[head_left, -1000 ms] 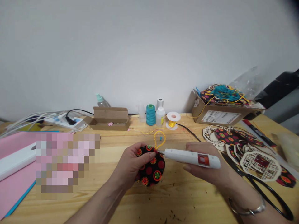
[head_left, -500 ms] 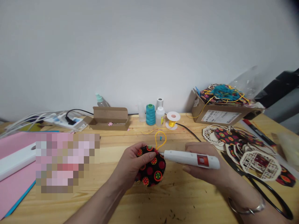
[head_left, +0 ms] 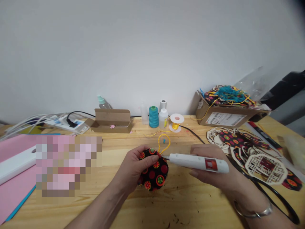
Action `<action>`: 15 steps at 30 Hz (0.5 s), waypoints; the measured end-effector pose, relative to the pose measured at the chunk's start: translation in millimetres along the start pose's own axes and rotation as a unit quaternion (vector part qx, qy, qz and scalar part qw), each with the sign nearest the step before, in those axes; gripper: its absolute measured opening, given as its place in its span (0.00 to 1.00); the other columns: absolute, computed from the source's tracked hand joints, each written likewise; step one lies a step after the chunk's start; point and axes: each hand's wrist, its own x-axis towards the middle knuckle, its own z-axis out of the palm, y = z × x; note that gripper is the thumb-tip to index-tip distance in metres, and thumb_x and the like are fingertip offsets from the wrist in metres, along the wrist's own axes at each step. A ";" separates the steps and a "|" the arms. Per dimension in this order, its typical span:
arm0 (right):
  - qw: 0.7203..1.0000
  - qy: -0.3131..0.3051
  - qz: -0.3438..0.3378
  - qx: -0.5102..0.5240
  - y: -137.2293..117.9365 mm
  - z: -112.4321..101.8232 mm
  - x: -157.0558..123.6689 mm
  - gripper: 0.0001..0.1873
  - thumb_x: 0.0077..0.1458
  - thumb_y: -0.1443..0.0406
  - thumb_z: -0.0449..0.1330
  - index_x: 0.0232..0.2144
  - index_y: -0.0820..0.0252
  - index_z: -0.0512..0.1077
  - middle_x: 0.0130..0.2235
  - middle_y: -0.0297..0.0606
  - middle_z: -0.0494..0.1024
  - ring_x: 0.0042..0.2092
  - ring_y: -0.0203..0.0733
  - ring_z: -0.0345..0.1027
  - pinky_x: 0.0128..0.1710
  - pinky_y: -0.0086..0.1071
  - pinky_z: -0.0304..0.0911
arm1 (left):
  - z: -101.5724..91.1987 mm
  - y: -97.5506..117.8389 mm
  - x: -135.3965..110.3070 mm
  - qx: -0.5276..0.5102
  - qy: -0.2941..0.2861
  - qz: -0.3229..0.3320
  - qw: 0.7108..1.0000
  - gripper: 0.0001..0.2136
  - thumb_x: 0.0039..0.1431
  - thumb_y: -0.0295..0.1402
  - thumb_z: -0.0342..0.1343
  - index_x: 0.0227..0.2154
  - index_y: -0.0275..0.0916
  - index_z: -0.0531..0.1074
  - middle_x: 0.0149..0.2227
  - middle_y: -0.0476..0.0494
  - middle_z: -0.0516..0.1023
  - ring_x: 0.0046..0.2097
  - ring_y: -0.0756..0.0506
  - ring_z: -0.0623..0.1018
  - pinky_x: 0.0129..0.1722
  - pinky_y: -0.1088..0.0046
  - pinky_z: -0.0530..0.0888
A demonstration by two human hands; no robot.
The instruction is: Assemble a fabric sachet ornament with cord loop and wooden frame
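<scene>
My left hand (head_left: 137, 167) pinches a round black fabric piece (head_left: 154, 175) printed with red and green flower circles, thumb on top and fingers mostly hidden behind. A braided yellow cord loop (head_left: 169, 141) stands out from its upper edge. My right hand (head_left: 209, 168) is wrapped round a white glue gun (head_left: 190, 160) with a red panel. The gun points left, its thin metal tip at the upper right edge of the fabric beside my left thumb; whether it touches I cannot tell. A tiny blue scrap (head_left: 164, 141) shows inside the loop.
Behind stand a teal thread cone (head_left: 153, 117), a white bottle (head_left: 163, 119) and a yellow cord spool (head_left: 176, 123). A small open carton (head_left: 111, 122) is at left. To the right are a filled cardboard box (head_left: 221, 118), lattice-cut octagons (head_left: 265, 168) and a black cable (head_left: 278, 194).
My right hand has drawn the glue gun slightly to the right, and more of its metal tip shows. The fabric piece has barely shifted in my left hand.
</scene>
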 end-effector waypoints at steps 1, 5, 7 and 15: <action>1.000 0.002 -0.003 0.001 -0.2 -0.2 0.2 0.15 0.49 0.59 0.58 0.17 0.60 0.62 0.19 0.30 0.63 0.21 0.31 0.53 0.20 0.27 0.47 | -0.1 -0.2 0.0 0.001 0.000 0.000 1.000 0.09 0.43 0.32 0.66 0.26 0.37 0.71 0.26 0.46 0.80 0.25 0.50 0.77 0.24 0.78 0.70; 1.000 0.016 -0.010 0.003 0.7 -0.6 0.2 0.15 0.48 0.59 0.59 0.17 0.60 0.62 0.19 0.31 0.63 0.21 0.31 0.54 0.20 0.27 0.48 | 0.4 -0.2 0.1 0.009 0.003 -0.003 1.000 0.10 0.43 0.33 0.66 0.26 0.36 0.71 0.25 0.47 0.79 0.23 0.50 0.76 0.22 0.79 0.69; 1.000 0.022 -0.008 0.002 1.2 -0.7 0.2 0.15 0.48 0.59 0.58 0.17 0.61 0.63 0.19 0.31 0.63 0.21 0.31 0.54 0.20 0.26 0.48 | 0.5 -0.2 0.2 0.017 0.001 0.000 1.000 0.10 0.43 0.33 0.66 0.26 0.36 0.71 0.25 0.47 0.79 0.23 0.50 0.76 0.22 0.79 0.69; 1.000 0.020 0.016 0.000 0.9 0.8 0.7 0.14 0.49 0.60 0.58 0.18 0.61 0.63 0.19 0.31 0.63 0.21 0.31 0.54 0.20 0.26 0.49 | 0.3 -1.3 0.5 0.013 -0.002 -0.002 1.000 0.10 0.43 0.34 0.66 0.26 0.36 0.72 0.24 0.47 0.79 0.23 0.50 0.76 0.21 0.79 0.69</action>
